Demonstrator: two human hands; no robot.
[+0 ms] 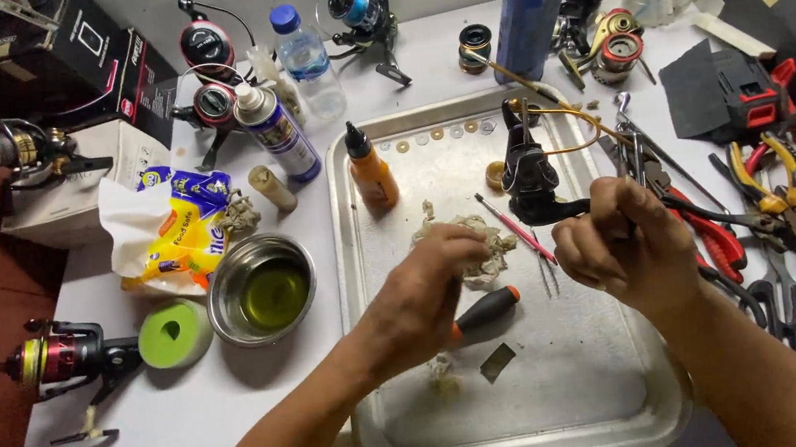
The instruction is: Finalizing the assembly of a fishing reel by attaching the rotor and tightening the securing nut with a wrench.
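Note:
My left hand (421,296) reaches over a metal tray (378,396) and its fingers close on a crumpled, dirty tissue (490,243). A black and orange screwdriver (488,311) lies just under that hand. My right hand (621,248) is closed around a small dark part, held above the tray's right side. A black fishing reel body (527,174) with a gold bail wire stands on the tray beyond both hands. A pink-handled pick (515,228) lies between the hands.
An orange bottle (372,171) and a row of washers (438,134) sit on the tray. Left: steel bowl of oil (261,289), spray can (278,132), water bottle (307,59), several reels. Right: pliers and scissors (776,210), blue gas canister (531,9).

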